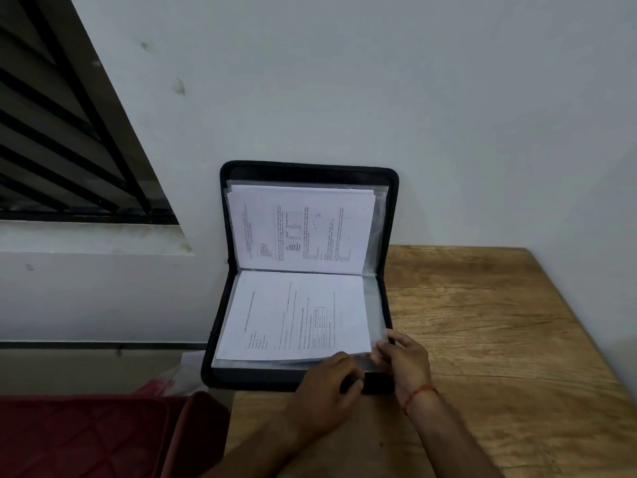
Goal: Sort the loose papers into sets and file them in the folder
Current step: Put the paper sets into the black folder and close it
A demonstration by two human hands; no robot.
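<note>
- Hands meet at the folder's (211, 369) near right corner. The left hand (327, 384) curls over the near edge. Just right of it, the right hand (403, 360) pinches the clear sleeve's (374, 305) corner.
- Sleeve: a hard tug could crease the plastic or tear it at the spine.
- Sheet (293, 315): it lies in the folder's flat half. Lifting the sleeve steeply could let it slide out or catch a corner.
- Folder: its left side seems to overhang the worktop (499, 322). Weight pressed there might tip it off.
- Papers (303, 229) sit filed in the upright half, which leans on the wall (344, 98). Pulling the flat half forward could bring that half flopping down.
</note>
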